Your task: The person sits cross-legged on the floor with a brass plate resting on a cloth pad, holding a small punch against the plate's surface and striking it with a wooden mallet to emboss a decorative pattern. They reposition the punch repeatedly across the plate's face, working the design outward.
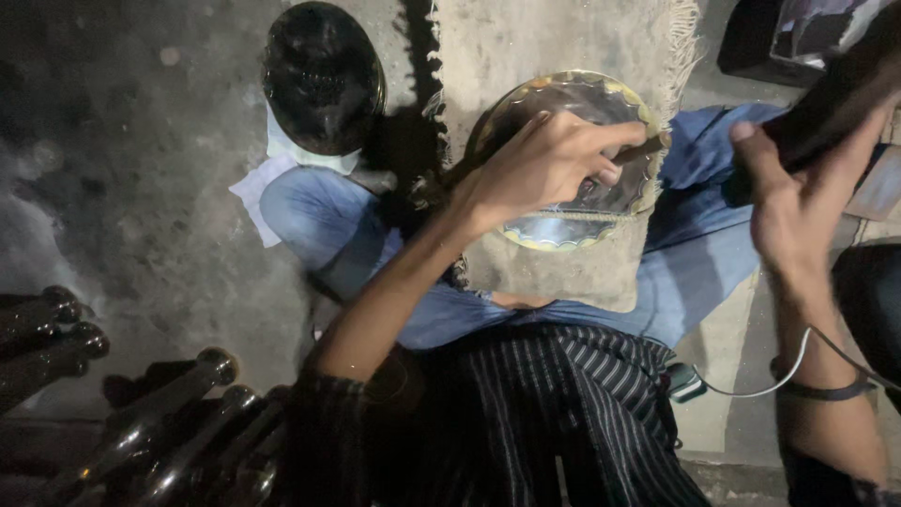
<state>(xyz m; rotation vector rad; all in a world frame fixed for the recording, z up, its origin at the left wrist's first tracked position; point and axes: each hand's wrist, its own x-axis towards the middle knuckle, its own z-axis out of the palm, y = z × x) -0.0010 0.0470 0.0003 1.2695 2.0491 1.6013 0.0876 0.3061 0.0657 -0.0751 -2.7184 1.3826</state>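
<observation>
head view: tool (642,148) lies sideways in left hand (544,164).

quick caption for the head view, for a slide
Left hand holds a thin tool on a shiny round plate; right hand grips a dark mallet.

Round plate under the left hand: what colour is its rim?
The round metal plate has a shiny silvery centre and a golden-yellow scalloped rim, seen in the head view.

Left hand (549,160) fingers curled in a closed grip, right hand (798,202) raised, fingers wrapped.
</observation>
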